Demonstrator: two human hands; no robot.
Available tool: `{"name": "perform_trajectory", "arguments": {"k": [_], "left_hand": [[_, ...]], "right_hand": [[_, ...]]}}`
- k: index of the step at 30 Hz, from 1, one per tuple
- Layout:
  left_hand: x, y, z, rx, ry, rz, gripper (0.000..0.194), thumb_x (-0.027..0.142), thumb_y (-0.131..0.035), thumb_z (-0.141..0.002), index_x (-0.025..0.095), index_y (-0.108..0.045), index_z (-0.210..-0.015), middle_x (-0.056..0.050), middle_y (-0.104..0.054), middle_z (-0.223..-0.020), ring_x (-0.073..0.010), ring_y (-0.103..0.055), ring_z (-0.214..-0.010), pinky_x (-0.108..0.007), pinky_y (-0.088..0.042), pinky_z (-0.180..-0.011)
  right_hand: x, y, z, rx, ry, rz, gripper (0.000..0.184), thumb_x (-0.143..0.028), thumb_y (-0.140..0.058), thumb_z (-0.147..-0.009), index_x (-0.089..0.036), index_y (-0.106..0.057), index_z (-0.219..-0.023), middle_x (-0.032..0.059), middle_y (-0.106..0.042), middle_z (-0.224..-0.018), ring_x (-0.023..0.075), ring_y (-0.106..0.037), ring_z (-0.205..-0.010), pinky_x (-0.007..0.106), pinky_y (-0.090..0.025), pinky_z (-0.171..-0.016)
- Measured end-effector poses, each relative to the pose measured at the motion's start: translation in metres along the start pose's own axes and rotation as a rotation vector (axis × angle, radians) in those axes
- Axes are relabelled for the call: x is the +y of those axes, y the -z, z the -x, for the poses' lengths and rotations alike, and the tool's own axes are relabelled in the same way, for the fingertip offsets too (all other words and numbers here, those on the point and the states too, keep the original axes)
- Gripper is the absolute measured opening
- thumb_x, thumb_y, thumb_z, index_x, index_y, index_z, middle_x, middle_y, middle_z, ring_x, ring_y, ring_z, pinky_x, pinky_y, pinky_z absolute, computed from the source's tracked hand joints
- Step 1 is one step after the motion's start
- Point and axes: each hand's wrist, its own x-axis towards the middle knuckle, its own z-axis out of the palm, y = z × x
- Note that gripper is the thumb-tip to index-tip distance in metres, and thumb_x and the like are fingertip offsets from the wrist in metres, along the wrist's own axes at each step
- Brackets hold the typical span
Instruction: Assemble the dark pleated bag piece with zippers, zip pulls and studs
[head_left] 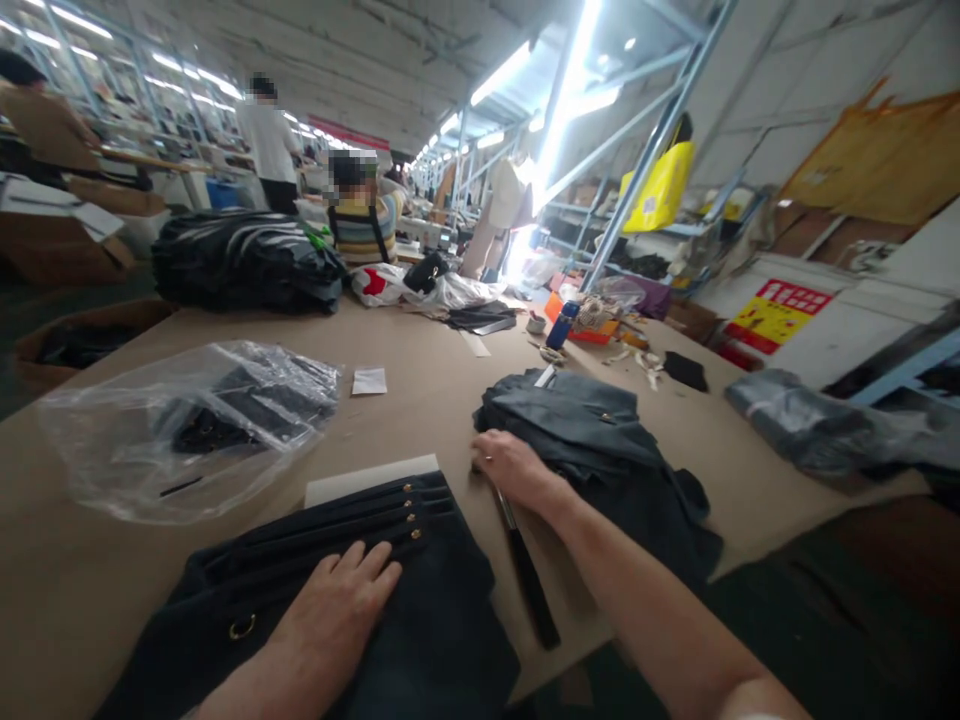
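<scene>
My left hand lies flat, fingers slightly apart, on a stack of dark navy garment pieces. The pieces overlap in steps, with gold buttons in a row near their upper edge and a gold ring at the left. My right hand is closed around the upper end of a hammer, which has a black grip and metal shaft. Its head is mostly hidden under the fingers. Right beside that hand rests another pile of dark garment pieces. A white sheet shows from under the left stack.
On the brown table lies a clear plastic bag with dark pieces inside. A large dark fabric pile, a blue bottle and an orange tray stand farther back. Several people work beyond.
</scene>
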Motion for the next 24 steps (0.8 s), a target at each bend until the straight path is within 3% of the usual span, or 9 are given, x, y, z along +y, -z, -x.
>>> {"name": "perform_trajectory", "arguments": {"k": [4,6,8,11,14,18,21,24], "left_hand": [[-0.001,0.004,0.001,-0.039,0.022,-0.011,0.054,0.002,-0.038,-0.082,0.023,-0.057,-0.128,-0.009,-0.049,-0.138,-0.0326,-0.045,-0.124,-0.049,-0.042,-0.097],[0.0,0.004,0.002,-0.047,0.028,-0.013,0.054,0.003,-0.038,-0.082,0.023,-0.057,-0.128,-0.009,-0.049,-0.138,-0.0328,-0.046,-0.124,-0.049,-0.042,-0.097],[0.002,0.003,0.002,-0.038,0.033,-0.014,0.053,0.003,-0.038,-0.082,0.023,-0.057,-0.128,-0.009,-0.049,-0.138,-0.0326,-0.046,-0.123,-0.048,-0.042,-0.097],[0.002,-0.001,0.002,-0.026,0.046,-0.012,0.053,0.004,-0.037,-0.083,0.024,-0.056,-0.129,-0.008,-0.048,-0.139,-0.032,-0.045,-0.125,-0.049,-0.041,-0.098],[0.001,-0.004,0.003,-0.012,0.052,0.003,0.052,0.005,-0.037,-0.085,0.024,-0.056,-0.129,-0.008,-0.048,-0.139,-0.0319,-0.044,-0.127,-0.049,-0.04,-0.1],[0.002,-0.004,0.005,-0.019,0.056,0.022,0.055,0.003,-0.037,-0.082,0.022,-0.055,-0.13,-0.009,-0.047,-0.14,-0.0326,-0.043,-0.127,-0.05,-0.039,-0.101],[0.002,-0.004,0.006,-0.028,0.055,0.032,0.058,0.001,-0.035,-0.081,0.023,-0.054,-0.132,-0.008,-0.046,-0.141,-0.033,-0.041,-0.129,-0.051,-0.037,-0.102],[0.003,-0.005,0.007,-0.014,0.053,0.029,0.058,0.001,-0.034,-0.081,0.023,-0.054,-0.131,-0.008,-0.046,-0.141,-0.0335,-0.042,-0.128,-0.052,-0.038,-0.101]], "right_hand": [[0.104,0.048,-0.017,0.119,-0.399,0.089,0.056,-0.036,-0.041,-0.093,-0.003,-0.035,-0.138,0.0247,-0.039,-0.139,0.0286,-0.04,-0.127,0.038,-0.029,-0.106],[0.14,0.053,-0.02,0.084,-0.553,0.105,0.063,-0.041,-0.049,-0.089,0.002,-0.04,-0.133,0.03,-0.044,-0.131,0.0332,-0.044,-0.122,0.042,-0.034,-0.101],[0.158,0.045,-0.02,0.057,-0.607,0.112,0.055,-0.042,-0.055,-0.084,-0.001,-0.054,-0.12,0.0263,-0.053,-0.121,0.0327,-0.048,-0.116,0.04,-0.038,-0.096],[0.159,0.026,-0.017,0.12,-0.557,0.126,0.035,-0.034,-0.051,-0.088,-0.011,-0.062,-0.111,0.0174,-0.055,-0.12,0.0267,-0.047,-0.115,0.036,-0.036,-0.096],[0.148,0.02,-0.012,0.204,-0.502,0.114,0.03,-0.024,-0.04,-0.092,-0.012,-0.062,-0.109,0.0151,-0.057,-0.116,0.0223,-0.049,-0.111,0.033,-0.035,-0.097],[0.132,0.042,-0.001,0.202,-0.375,0.052,0.03,-0.024,-0.039,-0.091,-0.012,-0.062,-0.106,0.0136,-0.062,-0.109,0.0196,-0.055,-0.103,0.029,-0.039,-0.093],[0.129,0.065,0.004,0.019,-0.24,-0.102,0.034,-0.038,-0.041,-0.091,-0.017,-0.065,-0.102,0.006,-0.068,-0.093,0.0131,-0.062,-0.078,0.022,-0.046,-0.074],[0.141,0.077,0.0,-0.007,-0.309,-0.18,0.041,-0.038,-0.033,-0.094,-0.014,-0.065,-0.104,0.0079,-0.068,-0.09,0.0103,-0.061,-0.065,0.02,-0.045,-0.062]]}}
